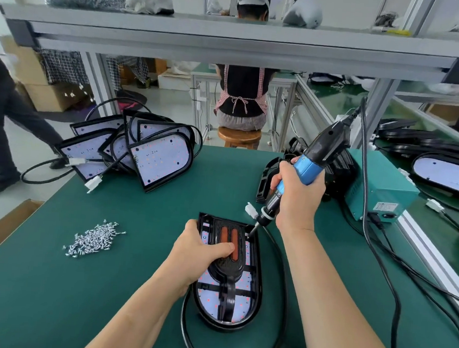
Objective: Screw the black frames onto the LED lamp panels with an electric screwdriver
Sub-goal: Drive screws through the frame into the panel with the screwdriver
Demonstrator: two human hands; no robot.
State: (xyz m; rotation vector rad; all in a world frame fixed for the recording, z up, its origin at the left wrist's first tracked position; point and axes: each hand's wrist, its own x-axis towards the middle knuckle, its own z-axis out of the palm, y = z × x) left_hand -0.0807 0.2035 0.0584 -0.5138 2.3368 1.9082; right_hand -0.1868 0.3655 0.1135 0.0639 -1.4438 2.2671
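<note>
Bare mat (pixel 117 297) is giving me a wide open lane left of the panel (pixel 241 308) I'm holding with my left hand (pixel 202 252); only the screw pile (pixel 93 241) is sitting in it. Panel cable (pixel 183 319) is looping round the right and near sides, running under my right forearm. Screwdriver cord (pixel 363 152) is trailing along the right edge. Frame stack (pixel 267 177) and teal box (pixel 379 192) are crowding just behind my right hand (pixel 298 196) gripping the screwdriver (pixel 315 159). Panel pile (pixel 152 156) is blocking the far left corner, shelf (pixel 235 35) is hanging overhead
</note>
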